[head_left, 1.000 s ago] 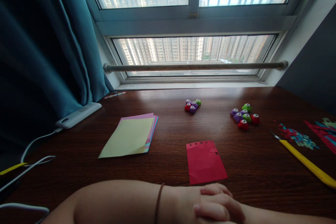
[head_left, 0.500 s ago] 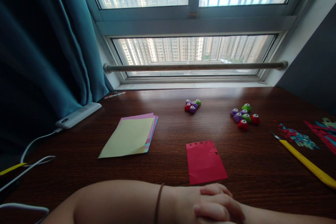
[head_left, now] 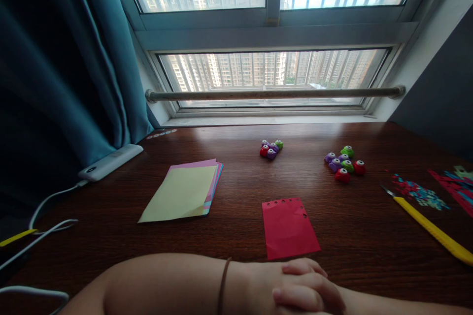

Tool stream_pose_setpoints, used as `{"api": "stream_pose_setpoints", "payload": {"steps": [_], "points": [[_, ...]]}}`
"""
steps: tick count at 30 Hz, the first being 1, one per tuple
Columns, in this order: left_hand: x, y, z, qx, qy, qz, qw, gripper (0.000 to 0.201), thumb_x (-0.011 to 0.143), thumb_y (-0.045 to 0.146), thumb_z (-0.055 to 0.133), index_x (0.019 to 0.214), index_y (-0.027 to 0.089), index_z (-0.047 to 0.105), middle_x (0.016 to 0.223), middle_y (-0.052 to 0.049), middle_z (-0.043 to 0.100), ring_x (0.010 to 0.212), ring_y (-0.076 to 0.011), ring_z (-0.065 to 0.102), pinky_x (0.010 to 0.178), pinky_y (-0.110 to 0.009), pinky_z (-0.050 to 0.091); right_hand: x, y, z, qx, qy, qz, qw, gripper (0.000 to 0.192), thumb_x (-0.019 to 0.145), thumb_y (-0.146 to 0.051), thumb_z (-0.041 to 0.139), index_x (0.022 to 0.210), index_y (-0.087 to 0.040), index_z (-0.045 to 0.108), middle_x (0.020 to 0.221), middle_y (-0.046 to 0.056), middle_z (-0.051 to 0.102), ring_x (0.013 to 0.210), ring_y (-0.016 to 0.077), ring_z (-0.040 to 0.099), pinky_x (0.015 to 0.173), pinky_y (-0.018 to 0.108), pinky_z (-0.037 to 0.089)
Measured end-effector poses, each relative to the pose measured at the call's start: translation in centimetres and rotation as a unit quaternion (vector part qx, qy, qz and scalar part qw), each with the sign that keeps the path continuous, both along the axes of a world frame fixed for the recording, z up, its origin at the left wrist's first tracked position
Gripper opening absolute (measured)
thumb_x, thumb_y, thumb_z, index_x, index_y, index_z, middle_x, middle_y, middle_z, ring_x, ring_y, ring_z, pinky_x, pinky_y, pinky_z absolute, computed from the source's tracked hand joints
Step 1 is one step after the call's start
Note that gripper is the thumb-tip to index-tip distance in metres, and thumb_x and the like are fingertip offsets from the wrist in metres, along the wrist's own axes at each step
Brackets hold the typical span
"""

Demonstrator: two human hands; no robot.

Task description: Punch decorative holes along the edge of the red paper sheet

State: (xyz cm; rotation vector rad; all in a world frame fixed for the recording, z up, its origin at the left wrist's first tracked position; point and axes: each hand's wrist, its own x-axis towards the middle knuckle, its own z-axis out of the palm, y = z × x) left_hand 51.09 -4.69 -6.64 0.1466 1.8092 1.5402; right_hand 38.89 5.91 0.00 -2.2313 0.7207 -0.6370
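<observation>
My left hand (head_left: 260, 280) rests at the near table edge, its forearm coming in from the left with a thin brown band at the wrist. Its fingers are hidden. Across it lies my right hand (head_left: 308, 288), with bent fingers closed over the back of the left one. Just beyond both hands is a red sheet of paper (head_left: 290, 231) with a row of small punched holes along its far edge and one near its right side. Neither hand touches the paper visibly.
A stack of coloured paper (head_left: 181, 194) lies left. Small purple, red and green eye-topped pieces (head_left: 271, 149) form one cluster, with another cluster (head_left: 343, 163) farther right. Nearby are a yellow-handled craft knife (head_left: 432, 229), confetti (head_left: 421, 194), paper strips (head_left: 456, 187) and a white power strip (head_left: 111, 162).
</observation>
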Motion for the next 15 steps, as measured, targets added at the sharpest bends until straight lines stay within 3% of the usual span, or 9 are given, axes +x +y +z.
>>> {"api": "stream_pose_setpoints", "payload": {"steps": [2,4,8,12,15], "points": [[0.4,0.3,0.3,-0.104,0.100,0.051,0.988,0.026,0.054,0.038,0.076,0.076,0.030,0.066,0.064,-0.005,0.062,0.051,-0.0186,0.054,0.037,-0.022,0.035,0.0,0.0,-0.1,0.014,0.000,0.003,1.000,0.044,0.093,-0.029,0.032,0.136,-0.036,0.032,0.138,0.004,0.038,0.123,0.0312,0.037,0.096,0.049,0.037],[0.8,0.5,0.6,-0.148,0.163,0.068,0.973,0.025,0.053,0.039,0.076,0.075,0.030,0.066,0.067,-0.005,0.063,0.056,-0.0208,0.056,0.039,-0.023,0.037,0.1,0.0,-0.2,0.014,0.003,0.001,1.000,0.045,0.092,-0.028,0.033,0.136,-0.038,0.031,0.138,0.004,0.038,0.120,0.0320,0.040,0.095,0.050,0.038],[1.2,0.7,0.7,-0.138,0.169,0.064,0.974,0.024,0.052,0.042,0.076,0.070,0.029,0.066,0.066,-0.005,0.063,0.056,-0.0213,0.057,0.040,-0.024,0.039,0.1,0.0,-0.4,-0.013,0.009,-0.004,1.000,0.045,0.093,-0.030,0.032,0.137,-0.038,0.029,0.137,0.004,0.040,0.118,0.0317,0.043,0.093,0.048,0.040],[1.3,0.6,0.7,-0.128,0.141,0.064,0.980,0.025,0.053,0.047,0.076,0.066,0.028,0.066,0.061,-0.005,0.062,0.052,-0.0199,0.056,0.037,-0.023,0.038,0.0,0.0,0.0,0.014,0.004,0.001,1.000,0.045,0.093,-0.030,0.032,0.137,-0.037,0.028,0.138,0.002,0.036,0.123,0.0308,0.036,0.096,0.049,0.037],[1.2,0.6,0.7,-0.133,0.148,0.063,0.978,0.024,0.054,0.046,0.076,0.068,0.029,0.066,0.063,-0.005,0.063,0.051,-0.0193,0.056,0.037,-0.023,0.038,0.0,0.1,0.4,0.018,0.023,-0.006,1.000,0.044,0.093,-0.030,0.032,0.136,-0.039,0.029,0.138,0.002,0.037,0.119,0.0311,0.042,0.095,0.048,0.038]]}}
